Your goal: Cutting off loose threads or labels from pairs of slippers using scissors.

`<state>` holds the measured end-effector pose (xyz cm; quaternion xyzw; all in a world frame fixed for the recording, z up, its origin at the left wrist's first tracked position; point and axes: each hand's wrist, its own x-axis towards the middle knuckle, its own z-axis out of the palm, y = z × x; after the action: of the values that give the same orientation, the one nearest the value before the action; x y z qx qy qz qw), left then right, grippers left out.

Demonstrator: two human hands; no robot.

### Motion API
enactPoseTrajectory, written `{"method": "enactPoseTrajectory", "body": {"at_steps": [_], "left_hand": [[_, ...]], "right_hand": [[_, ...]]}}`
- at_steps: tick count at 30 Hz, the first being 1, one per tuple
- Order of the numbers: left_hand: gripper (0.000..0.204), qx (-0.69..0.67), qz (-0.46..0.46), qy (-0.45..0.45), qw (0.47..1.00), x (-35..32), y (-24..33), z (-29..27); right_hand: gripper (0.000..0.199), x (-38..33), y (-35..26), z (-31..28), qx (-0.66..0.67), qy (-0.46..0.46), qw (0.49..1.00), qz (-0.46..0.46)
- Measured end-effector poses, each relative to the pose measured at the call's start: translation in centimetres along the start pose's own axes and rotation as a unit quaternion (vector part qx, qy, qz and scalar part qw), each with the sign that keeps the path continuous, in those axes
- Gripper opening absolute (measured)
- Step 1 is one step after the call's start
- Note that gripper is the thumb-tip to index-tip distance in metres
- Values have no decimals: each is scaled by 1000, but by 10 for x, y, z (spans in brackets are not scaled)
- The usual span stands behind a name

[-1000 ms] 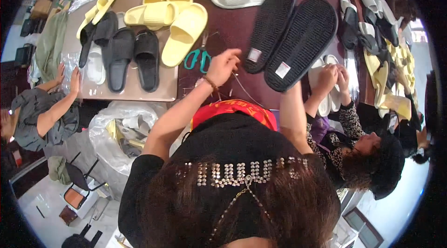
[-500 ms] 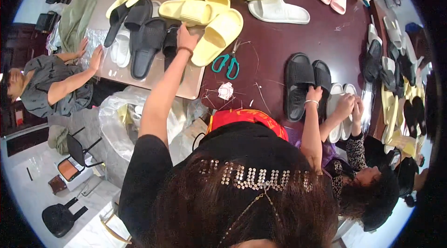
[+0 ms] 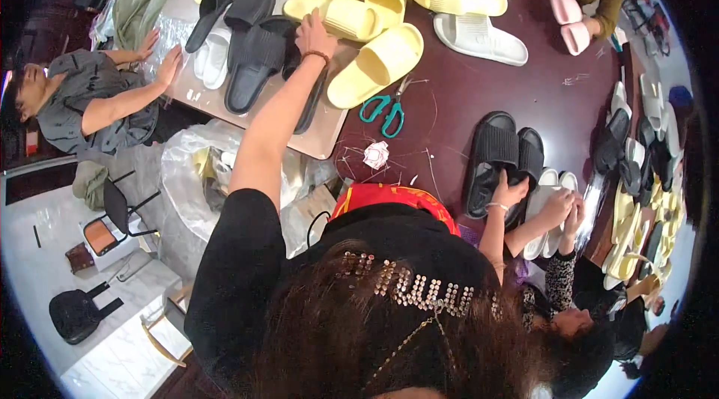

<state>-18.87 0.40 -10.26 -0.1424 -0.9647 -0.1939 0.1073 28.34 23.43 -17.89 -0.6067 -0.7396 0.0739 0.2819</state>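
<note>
My left hand (image 3: 314, 36) reaches over the pile, fingers apart. Its fingertips touch the edge of a yellow slide slipper (image 3: 333, 16), beside a black slipper (image 3: 308, 103) partly hidden under my hand and forearm. Another yellow slipper (image 3: 377, 66) lies just right of that hand. My right hand (image 3: 509, 193) is closed on a pair of black slippers (image 3: 492, 146) lying side by side on the dark table, thumb and fingers at their heel ends. Some of those fingers are hidden.
Teal-handled scissors (image 3: 384, 111) and a crumpled paper ball (image 3: 376, 154) lie near the table's front edge. A co-worker's hands (image 3: 563, 210) hold white slippers (image 3: 541, 227) close on my right. Another person's hands (image 3: 166, 68) rest at the left. Pink slippers (image 3: 571, 23) are at the far right.
The view has shifted, so the table sits lower and further right. My left hand has moved up onto the yellow slipper's edge. My right hand stays at the black pair.
</note>
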Motion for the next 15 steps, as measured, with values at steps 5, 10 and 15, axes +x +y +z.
{"method": "enactPoseTrajectory", "body": {"at_steps": [5, 10, 15], "left_hand": [[50, -80, 98, -131, 983, 25, -10, 11], [40, -295, 30, -287, 911, 22, 29, 16], [34, -208, 156, -374, 890, -7, 48, 23]], "right_hand": [[50, -8, -46, -33, 102, 9, 995, -20], [38, 5, -102, -22, 186, -122, 960, -168], [32, 3, -196, -24, 23, -231, 964, -129]]}}
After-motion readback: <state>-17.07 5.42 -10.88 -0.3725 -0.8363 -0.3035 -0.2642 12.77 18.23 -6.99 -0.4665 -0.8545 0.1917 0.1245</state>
